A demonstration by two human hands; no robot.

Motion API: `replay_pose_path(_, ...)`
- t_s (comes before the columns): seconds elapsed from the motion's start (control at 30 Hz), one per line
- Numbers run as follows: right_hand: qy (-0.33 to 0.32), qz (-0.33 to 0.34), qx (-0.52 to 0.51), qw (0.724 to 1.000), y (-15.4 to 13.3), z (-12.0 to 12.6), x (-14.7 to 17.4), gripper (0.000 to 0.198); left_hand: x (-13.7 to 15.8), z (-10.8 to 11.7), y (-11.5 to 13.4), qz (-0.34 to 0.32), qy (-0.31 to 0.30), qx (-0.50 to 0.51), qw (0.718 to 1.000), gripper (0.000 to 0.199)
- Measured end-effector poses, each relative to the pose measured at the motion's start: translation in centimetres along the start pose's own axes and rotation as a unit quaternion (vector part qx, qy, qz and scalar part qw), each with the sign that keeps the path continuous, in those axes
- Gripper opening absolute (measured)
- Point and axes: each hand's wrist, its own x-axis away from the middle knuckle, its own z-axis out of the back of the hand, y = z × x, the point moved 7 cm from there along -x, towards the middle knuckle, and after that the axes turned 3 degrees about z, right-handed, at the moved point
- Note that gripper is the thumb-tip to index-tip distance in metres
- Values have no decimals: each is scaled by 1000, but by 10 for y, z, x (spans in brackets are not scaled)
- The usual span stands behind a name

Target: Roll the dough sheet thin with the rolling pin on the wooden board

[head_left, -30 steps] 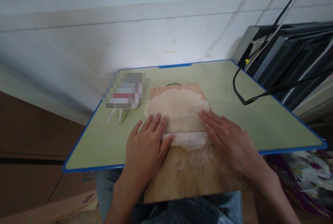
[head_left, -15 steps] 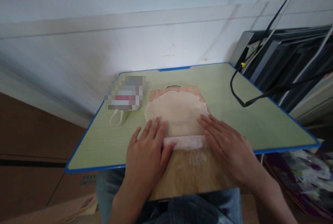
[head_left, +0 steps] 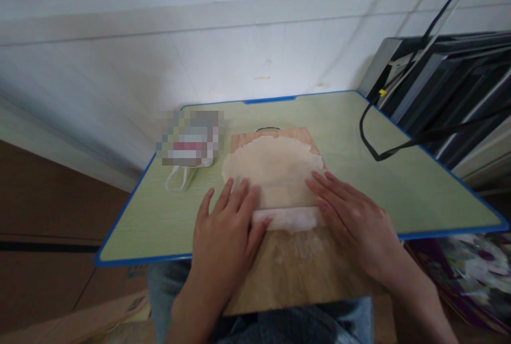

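Note:
A thin, wide sheet of dough [head_left: 275, 168] lies over a wooden cutting board [head_left: 283, 275], its left and right edges reaching the board's sides. Along its near edge is a whitish roll [head_left: 289, 218], seemingly dough; whether a rolling pin is inside cannot be seen. My left hand [head_left: 225, 227] rests flat over the roll's left end, fingers spread forward onto the sheet and thumb along the roll. Over the right end lies my right hand [head_left: 353, 221], fingers stretched out towards the dough's right side. Both hands hide the roll's ends. Flour dusts the board nearest me.
The board sits on a pale green table [head_left: 151, 227] with a blue rim and overhangs its front edge above my lap. A blurred-out package [head_left: 189, 141] with a white loop stands left. A black strap [head_left: 377, 155] hangs over the right side, beside dark flat panels [head_left: 451, 83].
The view has shifted slightly. Both hands keep nearly the same place and pose on the roll, and the dough looks much the same.

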Motion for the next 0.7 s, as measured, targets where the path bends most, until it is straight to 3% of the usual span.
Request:
replay_pose_path(0.13, -26, -9, -22, 999, 12, -5, -17, 41, -27, -3, -7, 7, -28, 20, 999, 44)
replay_pose_path(0.27, -32, -12, -38, 999, 16, -6, -19, 42, -34, -3, -8, -3, -23, 21, 1000, 45)
replay_pose_path(0.43, -10, -5, -15, 1000, 2, -1, -2, 40, -12, -1, -4, 9, -14, 16, 1000, 42)
replay_pose_path(0.7, 38, 27, 51, 998, -23, 7, 33, 37, 35, 2, 4, -46, 47, 9, 998, 48)
